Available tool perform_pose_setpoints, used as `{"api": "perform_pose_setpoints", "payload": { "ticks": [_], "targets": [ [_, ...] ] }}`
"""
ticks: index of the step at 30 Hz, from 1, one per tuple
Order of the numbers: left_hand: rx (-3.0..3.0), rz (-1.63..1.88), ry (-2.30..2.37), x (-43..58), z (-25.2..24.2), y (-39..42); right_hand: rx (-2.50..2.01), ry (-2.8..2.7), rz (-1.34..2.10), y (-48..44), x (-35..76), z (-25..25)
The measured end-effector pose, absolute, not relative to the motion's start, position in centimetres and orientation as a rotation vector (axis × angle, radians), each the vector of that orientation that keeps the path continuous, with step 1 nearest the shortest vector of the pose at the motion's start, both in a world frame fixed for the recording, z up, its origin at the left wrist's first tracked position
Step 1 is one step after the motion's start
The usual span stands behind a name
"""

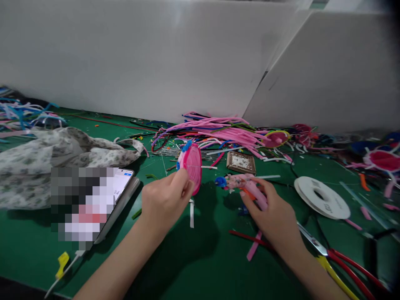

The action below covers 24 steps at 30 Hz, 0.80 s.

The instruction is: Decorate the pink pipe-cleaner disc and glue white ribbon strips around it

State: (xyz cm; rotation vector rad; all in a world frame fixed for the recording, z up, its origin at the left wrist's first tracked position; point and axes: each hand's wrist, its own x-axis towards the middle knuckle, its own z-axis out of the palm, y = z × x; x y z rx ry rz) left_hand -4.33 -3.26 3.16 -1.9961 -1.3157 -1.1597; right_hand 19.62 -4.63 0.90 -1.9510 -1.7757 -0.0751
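Mid-bench, my left hand (165, 200) pinches the light, flimsy pink disc (192, 167) by its lower rim while my right hand (275, 216) clasps a soft pink stick (258, 195).

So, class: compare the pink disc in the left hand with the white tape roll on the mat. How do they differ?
The pink disc is held up on edge in the left hand; the white tape roll lies flat on the green mat, untouched. The disc is bright pink with a blue bit at its top; the roll is plain white with an open centre hole. Both are round and flat.
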Motion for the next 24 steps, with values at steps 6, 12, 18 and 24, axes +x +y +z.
{"api": "perform_pose_setpoints", "payload": {
  "ticks": [6,12,18,24],
  "targets": [
    [-1.991,-1.276,-1.219,-4.4,3.8,-2.5,-1.691,-2.048,-0.383,-5.1,19.5,0.9],
    [-1.986,-1.272,-1.135,-4.2,5.9,-4.6,-1.380,-2.005,0.057,-4.2,16.3,3.4],
    [-1.972,-1.240,-1.128,-4.6,7.6,-6.3,-1.159,-2.029,0.733,-3.4,11.4,4.4],
    [-1.710,-1.305,-1.180,-7.0,8.3,-5.9,-0.844,-2.527,0.256,-8.7,11.9,2.2]
  ]
}}
